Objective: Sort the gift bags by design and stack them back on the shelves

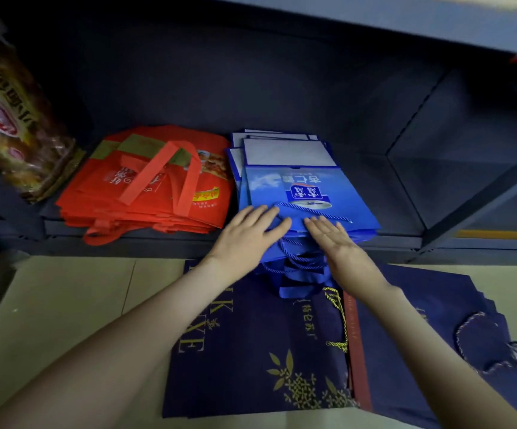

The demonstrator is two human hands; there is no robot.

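Head view: a person's left hand (248, 230) and right hand (334, 239) lie flat, fingers straight and holding nothing, on the near edge of a stack of blue bags (297, 181) on the bottom shelf (399, 196). The hands are close together but apart. Blue cords (300, 261) from the stack hang over the shelf's near edge between the wrists. Just left of the blue bags, on the same shelf, lies a stack of red bags (146, 187), its top handles folded across it. Navy bags (251, 351) with gold print lie spread on the floor (65, 298) under both forearms. At far left stands a gold-brown packet (6, 119).
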